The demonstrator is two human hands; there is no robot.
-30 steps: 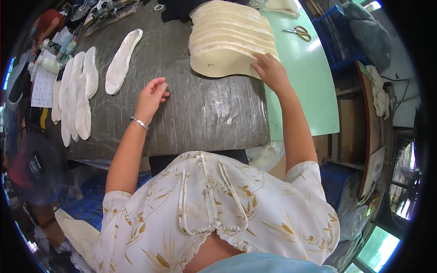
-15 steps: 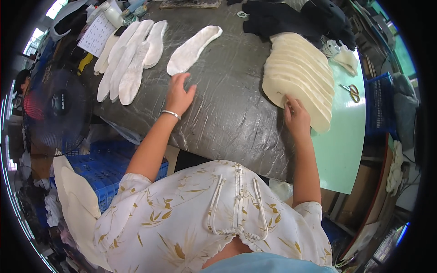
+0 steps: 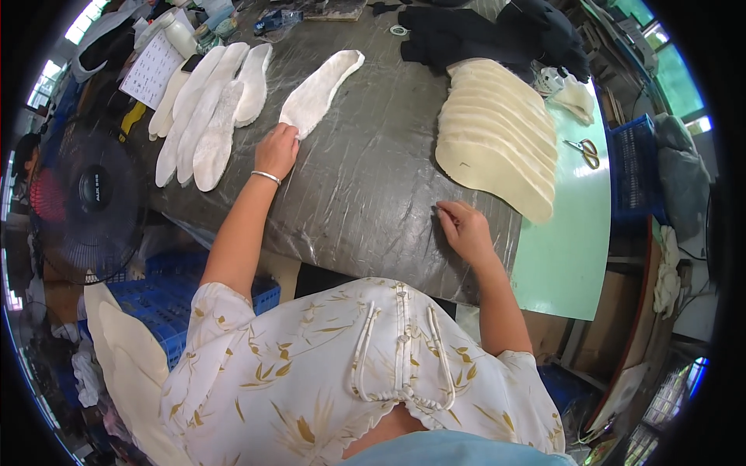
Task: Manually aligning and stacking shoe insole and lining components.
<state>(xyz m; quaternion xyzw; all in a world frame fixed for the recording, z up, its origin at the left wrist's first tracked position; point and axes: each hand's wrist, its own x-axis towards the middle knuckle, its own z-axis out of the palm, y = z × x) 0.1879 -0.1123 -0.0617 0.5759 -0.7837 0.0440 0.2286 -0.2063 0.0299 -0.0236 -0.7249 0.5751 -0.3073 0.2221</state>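
Observation:
A white fleecy insole (image 3: 322, 89) lies slantwise on the dark table, its toe end pointing away to the right. My left hand (image 3: 277, 151), with a bracelet at its wrist, has its fingers closed on the near end of that insole. Over the table's front part, my right hand (image 3: 468, 231) is held with thumb and forefinger close together; whatever may be between them is too small to make out. Just beyond it rests a fanned stack of cream insoles (image 3: 497, 128), apart from the fingers. Several more white fleecy insoles (image 3: 214, 144) lie side by side at the left.
Scissors (image 3: 584, 153) lie on the pale green board (image 3: 563, 256) at the right. Black cloth (image 3: 474, 35) is heaped at the back. A fan (image 3: 95, 190) and a blue crate (image 3: 155, 307) stand at the left. A printed sheet (image 3: 151, 71) and jars occupy the far left.
My left hand has closed on the near end of the single white insole. My right hand has left the cream stack and come toward me and to the left.

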